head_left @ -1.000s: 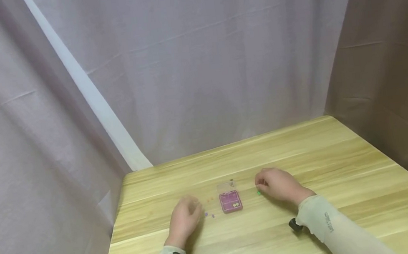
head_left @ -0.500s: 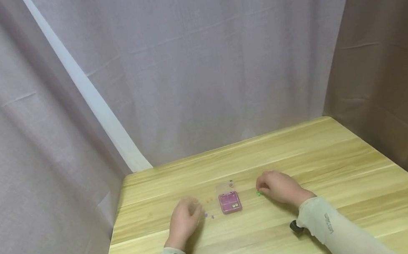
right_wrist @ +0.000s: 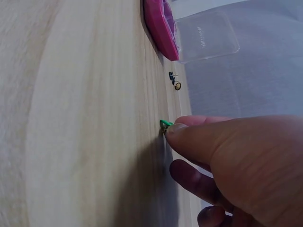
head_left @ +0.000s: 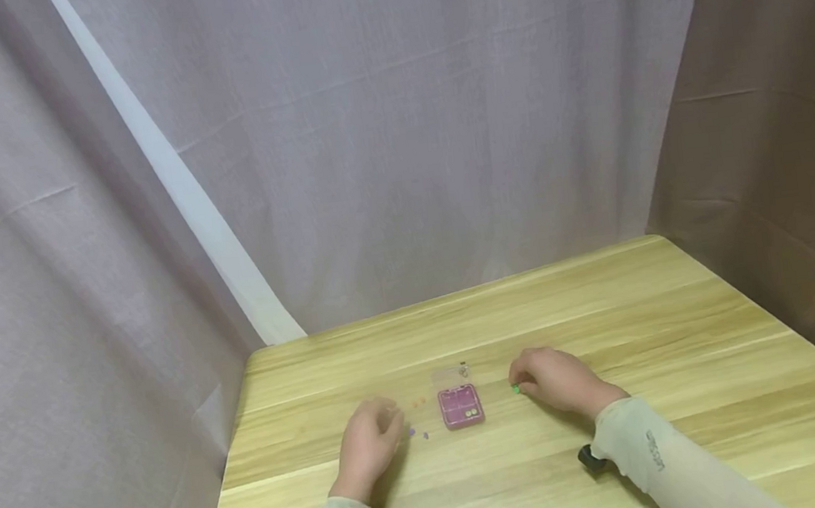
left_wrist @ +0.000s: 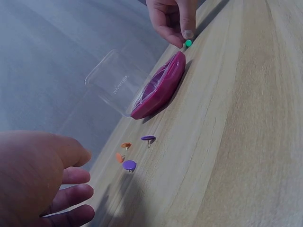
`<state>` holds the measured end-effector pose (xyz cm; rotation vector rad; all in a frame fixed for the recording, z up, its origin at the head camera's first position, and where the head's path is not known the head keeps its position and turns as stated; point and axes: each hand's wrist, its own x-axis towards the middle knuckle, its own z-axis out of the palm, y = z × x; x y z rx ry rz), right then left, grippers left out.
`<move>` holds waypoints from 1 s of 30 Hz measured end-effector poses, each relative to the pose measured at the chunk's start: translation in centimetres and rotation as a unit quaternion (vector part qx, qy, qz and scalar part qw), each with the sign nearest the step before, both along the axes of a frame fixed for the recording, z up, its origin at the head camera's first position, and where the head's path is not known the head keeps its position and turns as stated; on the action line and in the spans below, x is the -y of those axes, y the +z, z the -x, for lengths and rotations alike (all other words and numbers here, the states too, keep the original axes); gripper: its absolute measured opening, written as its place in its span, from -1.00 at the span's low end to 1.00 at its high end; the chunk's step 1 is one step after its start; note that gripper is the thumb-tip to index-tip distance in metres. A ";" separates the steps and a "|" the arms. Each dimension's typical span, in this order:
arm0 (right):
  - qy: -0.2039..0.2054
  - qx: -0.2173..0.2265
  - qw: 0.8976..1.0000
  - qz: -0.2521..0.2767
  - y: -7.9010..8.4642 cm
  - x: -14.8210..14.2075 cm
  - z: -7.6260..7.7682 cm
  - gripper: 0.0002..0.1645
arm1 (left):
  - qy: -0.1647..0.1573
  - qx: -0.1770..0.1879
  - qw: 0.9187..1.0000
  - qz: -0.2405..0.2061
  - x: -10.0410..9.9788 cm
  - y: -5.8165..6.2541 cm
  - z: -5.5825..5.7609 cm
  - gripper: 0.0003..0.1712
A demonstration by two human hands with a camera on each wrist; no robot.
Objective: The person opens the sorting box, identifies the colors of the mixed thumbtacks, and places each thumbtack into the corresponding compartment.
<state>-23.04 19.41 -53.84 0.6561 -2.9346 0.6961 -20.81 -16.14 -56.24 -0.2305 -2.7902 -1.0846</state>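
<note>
My right hand (head_left: 557, 377) is at the right of the small pink box and pinches a green thumbtack (right_wrist: 165, 124) between thumb and finger, close to the tabletop. The box (head_left: 461, 407) has its clear lid (left_wrist: 111, 82) tipped back; two pale yellow thumbtacks (head_left: 471, 413) lie in one compartment. Left of it, my left hand (head_left: 370, 441) hovers with relaxed fingers and holds nothing. Nearest to that hand are two purple thumbtacks (left_wrist: 129, 165) and two orange thumbtacks (left_wrist: 126, 145) on the wood.
Dark and gold-coloured thumbtacks (right_wrist: 174, 80) lie beside the lid, their number hard to tell. The wooden table (head_left: 599, 475) ends at grey curtains (head_left: 394, 138) behind and to the left, with a brown one (head_left: 777, 120) on the right.
My right hand has shifted very slightly toward the front and left, staying at the green thumbtack. The left hand keeps almost the same place. The box has not moved.
</note>
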 end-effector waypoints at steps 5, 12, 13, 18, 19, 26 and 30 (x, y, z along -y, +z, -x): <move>-0.004 -0.004 1.000 -0.013 -0.1 0.1 0.1 -0.87 | -0.001 -0.004 1.000 0.003 0.0 -0.1 0.1 -0.61; -0.008 -0.014 0.999 -0.029 -0.6 0.1 0.5 -0.92 | 0.000 -0.003 1.000 0.005 0.1 -0.2 0.1 -0.62; -0.008 -0.018 0.999 -0.031 -0.7 0.0 0.5 -0.92 | 0.001 -0.001 1.000 0.004 0.1 -0.2 0.1 -0.62; -0.017 -0.032 0.999 -0.030 -0.7 0.0 0.7 -0.94 | 0.001 0.003 1.000 0.003 0.1 0.0 0.0 -0.60; -0.019 -0.034 0.999 -0.029 -0.5 0.0 0.7 -0.94 | 0.001 0.003 1.000 0.004 0.1 0.0 0.0 -0.60; -0.005 -0.062 0.998 -0.019 1.1 1.0 0.4 -0.94 | -0.001 0.001 1.000 0.005 0.1 0.0 0.0 -0.60; 0.011 -0.066 0.998 -0.017 1.8 2.1 0.2 -0.92 | 0.000 0.004 1.000 0.008 0.1 0.0 0.0 -0.59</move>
